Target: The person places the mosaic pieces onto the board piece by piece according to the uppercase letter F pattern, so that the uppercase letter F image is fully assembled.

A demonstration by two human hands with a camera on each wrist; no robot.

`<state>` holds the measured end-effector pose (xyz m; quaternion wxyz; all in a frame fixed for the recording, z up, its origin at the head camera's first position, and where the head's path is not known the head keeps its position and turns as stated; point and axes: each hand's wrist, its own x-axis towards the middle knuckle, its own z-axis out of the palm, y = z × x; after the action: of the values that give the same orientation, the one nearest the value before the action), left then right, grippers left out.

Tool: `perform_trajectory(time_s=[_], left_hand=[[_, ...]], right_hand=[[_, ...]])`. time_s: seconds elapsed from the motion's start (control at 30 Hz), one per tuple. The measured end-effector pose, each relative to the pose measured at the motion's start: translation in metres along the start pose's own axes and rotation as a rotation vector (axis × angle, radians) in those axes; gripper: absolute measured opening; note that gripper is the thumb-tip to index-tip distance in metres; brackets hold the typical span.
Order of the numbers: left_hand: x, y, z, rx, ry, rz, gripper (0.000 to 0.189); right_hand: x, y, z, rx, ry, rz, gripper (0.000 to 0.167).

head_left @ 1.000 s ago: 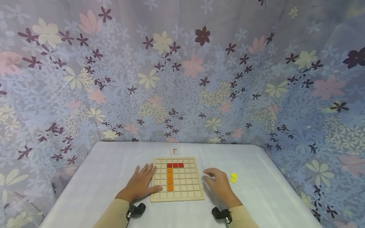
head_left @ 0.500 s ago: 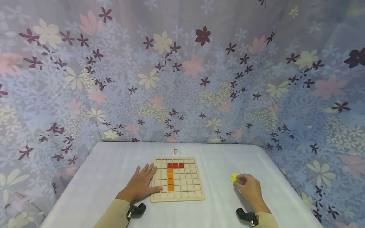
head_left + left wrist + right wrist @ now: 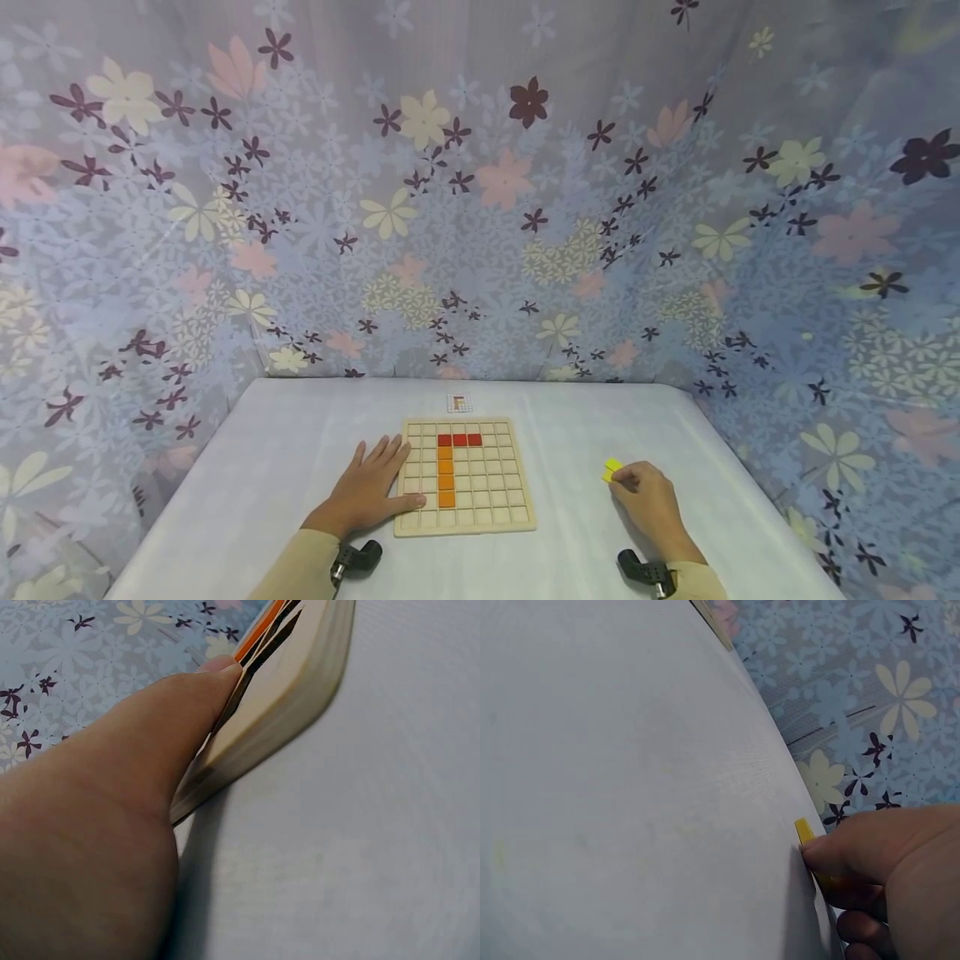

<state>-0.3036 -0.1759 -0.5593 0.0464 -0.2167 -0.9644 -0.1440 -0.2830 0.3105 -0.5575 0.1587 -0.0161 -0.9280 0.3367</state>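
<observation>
My left hand (image 3: 366, 490) lies flat with fingers spread at the left side of a wooden grid board (image 3: 491, 518), its thumb over a lower left cell. In the left wrist view the thumb (image 3: 199, 694) presses on the board's edge. Three red square tiles (image 3: 460, 440) form a row on the board, with several orange tiles (image 3: 446, 468) in a column below the leftmost. Right of the board, my right hand (image 3: 654, 504) pinches a yellow tile (image 3: 803, 830) between thumb and fingers. Yellow (image 3: 612, 463) shows past the fingertips in the head view; the hand partly hides it.
A small printed card (image 3: 460, 403) with a coloured grid pattern lies behind the board. A white cloth (image 3: 322, 417) covers the table, and a floral curtain (image 3: 480, 250) hangs around its back and sides. Each wrist wears a black camera mount (image 3: 641, 567).
My right hand has moved right from beside the board to the yellow tiles, and its thumb and fingers have closed on one. The left hand stays on the board.
</observation>
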Motion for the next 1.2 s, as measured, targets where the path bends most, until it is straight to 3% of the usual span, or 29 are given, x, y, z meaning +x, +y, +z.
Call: perform_trajectory(time_s=[0.57, 0.77, 1.2], left_hand=[[0.001, 0.0, -0.002, -0.01, 0.012, 0.018, 0.108], [0.002, -0.002, -0.002, -0.031, 0.023, 0.033, 0.108], [0.0, 0.0, -0.001, -0.037, -0.01, 0.001, 0.11]], right_hand=[[-0.001, -0.01, 0.005, 0.088, 0.048, 0.079, 0.013], [-0.001, -0.013, 0.008, 0.106, 0.03, 0.076, 0.012], [-0.005, -0.019, 0.013, 0.104, 0.013, 0.06, 0.012]])
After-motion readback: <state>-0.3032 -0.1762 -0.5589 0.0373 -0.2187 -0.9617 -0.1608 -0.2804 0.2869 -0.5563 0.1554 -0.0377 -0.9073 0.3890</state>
